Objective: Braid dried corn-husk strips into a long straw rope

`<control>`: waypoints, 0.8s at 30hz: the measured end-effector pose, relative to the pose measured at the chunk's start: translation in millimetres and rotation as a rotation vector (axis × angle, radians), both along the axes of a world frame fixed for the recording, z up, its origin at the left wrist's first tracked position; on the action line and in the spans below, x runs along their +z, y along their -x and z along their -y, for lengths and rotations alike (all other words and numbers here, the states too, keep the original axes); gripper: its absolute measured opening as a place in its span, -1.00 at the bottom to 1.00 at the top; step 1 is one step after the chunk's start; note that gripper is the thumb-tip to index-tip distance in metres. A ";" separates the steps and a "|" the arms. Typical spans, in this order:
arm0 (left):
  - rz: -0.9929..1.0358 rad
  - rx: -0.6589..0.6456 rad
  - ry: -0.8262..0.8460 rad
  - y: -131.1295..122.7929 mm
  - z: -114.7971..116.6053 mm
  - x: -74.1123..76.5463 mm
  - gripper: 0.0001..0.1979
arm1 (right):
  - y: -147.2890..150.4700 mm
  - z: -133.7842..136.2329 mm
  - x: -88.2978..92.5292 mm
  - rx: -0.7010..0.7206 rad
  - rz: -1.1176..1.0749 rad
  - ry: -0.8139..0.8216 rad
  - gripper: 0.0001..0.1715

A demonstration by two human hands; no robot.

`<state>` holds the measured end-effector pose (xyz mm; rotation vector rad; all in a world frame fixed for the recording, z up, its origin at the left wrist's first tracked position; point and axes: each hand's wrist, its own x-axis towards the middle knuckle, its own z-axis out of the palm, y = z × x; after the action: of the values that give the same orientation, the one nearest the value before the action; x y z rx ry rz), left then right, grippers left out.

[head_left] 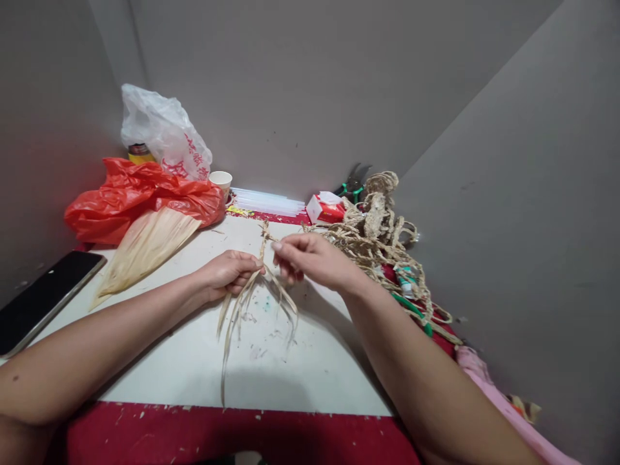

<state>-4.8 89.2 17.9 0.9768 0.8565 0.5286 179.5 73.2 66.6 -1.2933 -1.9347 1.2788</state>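
A white board [203, 361] lies on the red table [194, 433]. At far left sit a red bag [140, 194], a white bag [165, 132] and husks [145, 248]. A rope pile [378, 232] is at right, and a phone [43, 297] at the left edge. Over mid-board, the left hand [231, 271] pinches the strips [252, 307] just below the braid [264, 236]. The right hand [310, 258], beside it, pinches 1 of them. The loose ends fan down onto the board.

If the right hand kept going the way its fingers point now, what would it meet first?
The right hand points left, so it would meet the husk strands pinched between both hands almost at once, with the left hand just behind them. Depth is hard to judge here.
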 end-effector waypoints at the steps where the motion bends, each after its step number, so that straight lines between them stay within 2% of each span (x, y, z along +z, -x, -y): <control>1: 0.000 -0.008 0.004 0.3 0.0 -0.1 -0.83 | -1.6 -5.5 -4.9 -0.090 0.014 -0.052 -0.55; 3: 0.009 -0.015 0.001 0.6 0.0 -0.2 -0.82 | -1.7 -12.5 -16.1 -0.105 0.063 -0.017 -0.53; 5: 0.015 -0.015 -0.004 0.5 0.2 -0.4 -0.81 | 0.5 -14.3 -25.7 0.038 0.066 0.149 -0.52; 7: 0.014 -0.014 -0.003 0.0 0.4 -0.7 -0.79 | 2.6 -13.5 -31.2 0.170 0.031 0.247 -0.53; 11: 0.001 -0.017 -0.006 -2.0 1.5 -0.7 -0.81 | -2.0 -13.4 -29.9 0.290 0.028 0.244 -0.55; 14: -0.008 -0.015 -0.019 -3.5 2.6 -0.5 -0.84 | -14.6 -16.9 -25.0 0.337 0.046 0.308 -0.57; 16: -0.006 -0.013 -0.038 -3.9 2.9 -1.4 -0.86 | -24.8 -21.0 -23.2 0.274 0.054 0.298 -0.56; 18: -0.009 -0.011 -0.063 -4.2 2.9 -3.5 -0.87 | -33.0 -26.2 -23.0 0.140 0.066 0.210 -0.57; 22: -0.056 -0.003 -0.126 -5.8 2.8 -10.3 -0.88 | -27.8 -32.4 -18.8 -0.352 0.109 -0.178 -0.65; 24: -0.086 0.002 -0.167 -7.6 2.7 -14.0 -0.87 | -9.8 -29.7 -9.7 -0.503 0.070 -0.351 -0.71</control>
<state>2.8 86.5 3.9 1.1581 0.9011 0.5701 189.3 103.0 56.8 -1.5157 -1.6323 0.6252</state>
